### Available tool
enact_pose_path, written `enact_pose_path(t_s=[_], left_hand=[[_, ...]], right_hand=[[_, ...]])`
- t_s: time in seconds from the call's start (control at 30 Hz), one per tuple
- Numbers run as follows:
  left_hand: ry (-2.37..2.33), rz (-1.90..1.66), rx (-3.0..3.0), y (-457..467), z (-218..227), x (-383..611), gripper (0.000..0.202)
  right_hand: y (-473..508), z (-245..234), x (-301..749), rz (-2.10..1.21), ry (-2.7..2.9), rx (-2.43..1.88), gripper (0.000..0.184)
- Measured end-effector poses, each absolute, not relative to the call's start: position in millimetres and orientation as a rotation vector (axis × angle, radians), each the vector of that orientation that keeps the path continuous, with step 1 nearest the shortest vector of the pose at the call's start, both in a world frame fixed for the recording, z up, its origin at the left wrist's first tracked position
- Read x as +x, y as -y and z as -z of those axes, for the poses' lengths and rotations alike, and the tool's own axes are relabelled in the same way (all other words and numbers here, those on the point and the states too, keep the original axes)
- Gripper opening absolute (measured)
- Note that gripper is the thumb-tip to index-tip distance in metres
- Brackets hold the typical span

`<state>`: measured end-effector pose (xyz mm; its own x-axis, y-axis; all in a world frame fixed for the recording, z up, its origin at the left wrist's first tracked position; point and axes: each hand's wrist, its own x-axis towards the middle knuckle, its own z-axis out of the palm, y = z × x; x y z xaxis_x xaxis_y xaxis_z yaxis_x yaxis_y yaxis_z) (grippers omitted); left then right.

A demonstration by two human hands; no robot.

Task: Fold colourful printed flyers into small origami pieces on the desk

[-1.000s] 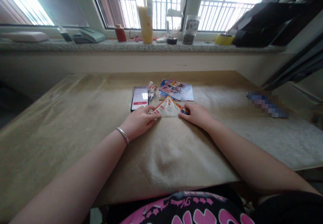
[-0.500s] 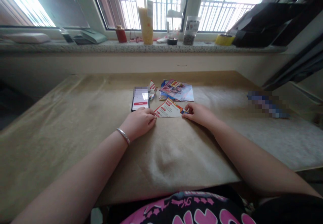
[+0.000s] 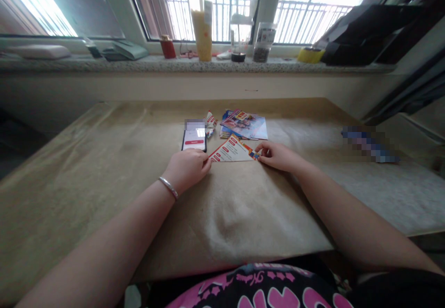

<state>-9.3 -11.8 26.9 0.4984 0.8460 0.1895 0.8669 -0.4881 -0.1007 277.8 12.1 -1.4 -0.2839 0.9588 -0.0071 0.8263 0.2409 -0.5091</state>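
A folded paper leaflet (image 3: pixel 233 152), white with red labels and a colourful strip along its right edge, lies on the table as a triangle with its point away from me. My left hand (image 3: pixel 188 166), with a silver bangle at the wrist, pinches the left corner. At the opposite corner, the thumb and fingers of my right hand (image 3: pixel 276 155) close on the patterned edge. Just beyond my left hand is a phone (image 3: pixel 193 144) with a lit screen, its lower edge partly covered by that hand.
Colourful leaflets (image 3: pixel 255 127) lie in a pile behind the folded one. A folded red-and-white paper piece (image 3: pixel 211 122) rests beside the phone. On the windowsill (image 3: pixel 139 66) stand a tall cup (image 3: pixel 202 34), jars and yellow tape (image 3: pixel 310 55). A blurred-out bluish item (image 3: pixel 368 146) lies far right.
My hands have moved slightly apart, the left one leftward and the right one rightward along the leaflet's edge. More of both its lower corners shows. The other things stay put.
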Motion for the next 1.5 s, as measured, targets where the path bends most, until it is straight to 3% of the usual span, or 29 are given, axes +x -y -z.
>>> enact_pose_path(t_s=[0.13, 0.5, 0.87, 1.17, 1.33, 1.5], left_hand=[[1.515, 0.266, -2.62, 9, -21, -10, 0.027], [1.47, 0.479, -2.711, 6, -19, -10, 0.019], [1.329, 0.568, -2.754, 3, -16, -12, 0.017], [1.05, 0.549, -2.813, -3, -15, -15, 0.025], [0.877, 0.486, -2.898, -3, -12, -15, 0.023], [0.805, 0.446, -2.975, 0, -11, -12, 0.024]], right_hand=[[-13, 4, 280, -0.625, 2.232, -1.556, 0.021], [-8, 2, 273, -0.596, 2.279, -1.329, 0.006], [-5, -5, 271, -0.451, 2.423, -1.139, 0.011], [-2, -11, 272, -0.613, 2.57, -1.092, 0.005], [-1, -13, 271, -0.616, 2.587, -1.125, 0.021], [-1, -13, 271, -0.626, 2.584, -1.11, 0.023]])
